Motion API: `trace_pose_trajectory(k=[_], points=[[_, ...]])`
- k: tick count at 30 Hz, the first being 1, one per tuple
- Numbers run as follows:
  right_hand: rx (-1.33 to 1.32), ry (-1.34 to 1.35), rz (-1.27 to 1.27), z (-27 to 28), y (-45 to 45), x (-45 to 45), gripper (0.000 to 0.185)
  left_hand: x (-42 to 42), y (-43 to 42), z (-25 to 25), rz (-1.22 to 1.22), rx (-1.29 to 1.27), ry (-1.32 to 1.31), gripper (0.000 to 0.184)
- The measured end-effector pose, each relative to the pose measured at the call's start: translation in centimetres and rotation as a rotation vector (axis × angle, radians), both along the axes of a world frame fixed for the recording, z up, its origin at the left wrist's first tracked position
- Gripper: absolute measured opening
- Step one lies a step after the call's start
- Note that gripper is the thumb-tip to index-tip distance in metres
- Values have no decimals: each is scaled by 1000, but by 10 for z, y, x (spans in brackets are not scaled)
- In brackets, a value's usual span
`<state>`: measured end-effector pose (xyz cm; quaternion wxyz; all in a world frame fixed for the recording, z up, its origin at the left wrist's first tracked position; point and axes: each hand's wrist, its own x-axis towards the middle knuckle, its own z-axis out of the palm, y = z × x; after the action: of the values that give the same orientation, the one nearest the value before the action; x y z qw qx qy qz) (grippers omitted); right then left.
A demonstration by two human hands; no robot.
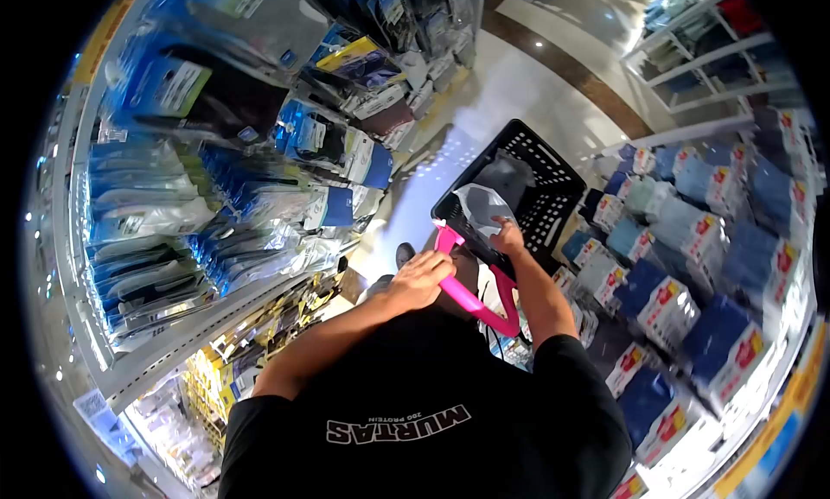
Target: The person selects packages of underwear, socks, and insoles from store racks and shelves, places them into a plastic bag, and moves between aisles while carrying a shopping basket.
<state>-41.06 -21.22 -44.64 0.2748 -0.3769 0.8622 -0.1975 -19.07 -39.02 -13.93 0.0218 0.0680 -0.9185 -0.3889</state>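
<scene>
A black shopping basket (pixel 543 166) with punched holes stands in front of me, its pink handle (pixel 462 296) folded toward my body. My left hand (pixel 421 279) is closed over the left part of that handle. At the near side of the basket, my right hand (pixel 508 237) grips the edge of a pale grey packet (pixel 484 207), with the lower fingers partly hidden. Behind the packet, a darker grey item (pixel 510 172) lies inside the basket.
A rack (pixel 233 317) of blue-carded packaged goods (pixel 177 93) rises on the left. Folded blue and grey packs (pixel 726 339) with red-yellow labels line the right shelf. The pale aisle floor (pixel 510 71) runs ahead, crossed by a brown strip. A white rack (pixel 692 67) stands far right.
</scene>
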Motion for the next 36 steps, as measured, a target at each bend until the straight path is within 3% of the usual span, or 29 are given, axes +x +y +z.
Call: trace_pose_trajectory(k=[2,5,7,10,13,15,17,20,23,27,30,33,34,35,36], points=[[-49,-67,-49,14,-27,21,65,-4,-1,0,-9,62,-43,29],[376,-155,-217,17,-60,39,62,-5,10,0,110,108,-59,32],[520,-206,-144,-43,-51,41,47,-5,16,1,147,-19,-89,32],[390,-182,-4,-32,-50,22,25,-3,17,9,180,5,-59,31],[6,-292,127,29,-61,-21,28,5,18,4,232,11,-73,40],[-253,-124,51,62,-82,-37,23,3,18,23,343,82,-147,42],[-284,-184,-42,120,-111,-51,17,16,19,22,491,102,-203,40],[-411,-318,-40,224,-154,-51,10,38,6,23,641,185,-67,39],[-282,-349,240,348,-187,-18,9,59,-21,47,860,356,-31,36],[-501,-143,782,430,-199,61,7,101,-55,69,1130,517,246,48],[-485,-249,1013,441,-192,121,6,129,-63,78,1430,921,570,52],[-437,-186,1192,435,-182,163,7,159,-55,79,1438,813,411,65],[-401,-203,1163,435,-179,174,7,175,-53,65,1349,728,372,54],[-369,-217,1132,437,-177,183,7,190,-50,45,1343,449,272,36],[-320,-197,1152,431,-177,186,13,202,-42,44,1385,526,286,31]])
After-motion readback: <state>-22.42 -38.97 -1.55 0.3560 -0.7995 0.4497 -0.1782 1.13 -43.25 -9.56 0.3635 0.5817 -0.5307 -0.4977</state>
